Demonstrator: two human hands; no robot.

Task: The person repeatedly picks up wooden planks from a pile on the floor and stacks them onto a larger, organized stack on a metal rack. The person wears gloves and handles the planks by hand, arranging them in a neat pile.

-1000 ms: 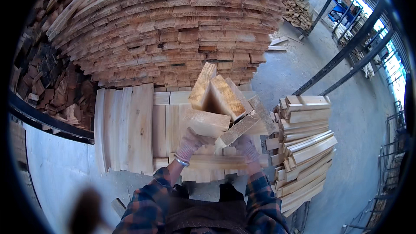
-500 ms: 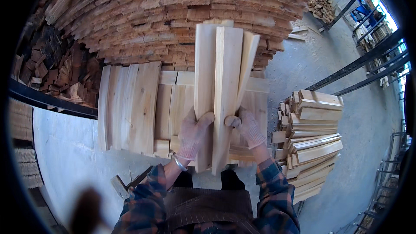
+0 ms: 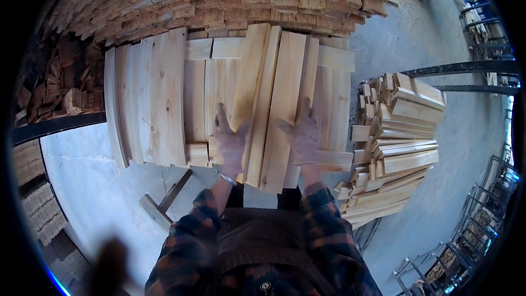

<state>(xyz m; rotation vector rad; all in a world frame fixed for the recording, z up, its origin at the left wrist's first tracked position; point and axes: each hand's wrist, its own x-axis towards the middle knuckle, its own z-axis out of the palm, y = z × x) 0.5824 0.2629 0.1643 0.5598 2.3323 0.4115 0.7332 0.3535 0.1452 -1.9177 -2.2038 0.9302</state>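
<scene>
“Starting nearest the dark apron [image 3: 257, 230], how would the loose softwood planks [image 3: 283, 85] have handled?”

“Stiff, judging by their long, straight form; probably light singly and weightier as a group. Their dry-looking faces suggested little slip, though separate pieces might have slid against one another. The likeliest hold was at the two outer long edges, around mid-length, with slight inward pressure. Breakage seemed improbable.”

“Where did they lie relative to the fingers?”

“Side by side between the gloved hands, near ends toward the apron. The left hand [image 3: 231, 140] stood at the group's left side, the right hand [image 3: 301, 138] at its right. Both had fingers extended forward and thumbs spread inward over the planks. Neither was wrapped around anything; whether they touched the wood could not be told.”

“And farther out?”

“Under the group lay a bed of pale boards [image 3: 335, 98]; to its right, a pile of battens [image 3: 408, 161]; behind, a high stack of rough-sawn lumber [image 3: 235, 3].”
</scene>
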